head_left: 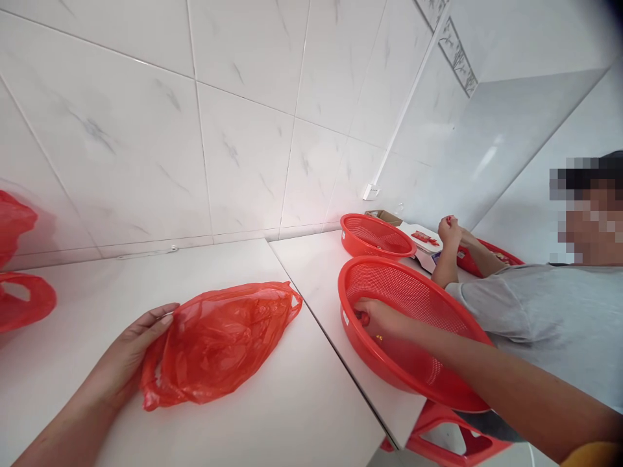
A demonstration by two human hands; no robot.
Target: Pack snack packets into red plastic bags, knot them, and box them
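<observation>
A red plastic bag [224,344] lies on the white table, its mouth spread open and a handle loop at each end. My left hand [141,347] pinches the bag's left edge between thumb and fingers. My right hand [377,318] reaches down inside a large red perforated basket [413,279], closed on a small red item [362,318] by the basket's left wall. Small yellow bits lie on the basket floor near that hand.
Behind the large basket sits a smaller red basket [377,237], beside a white scale [421,237]. At the right, a person in a grey shirt [549,318] holds something red. Red bags [24,301] are at the far left. A red stool [452,438] stands below.
</observation>
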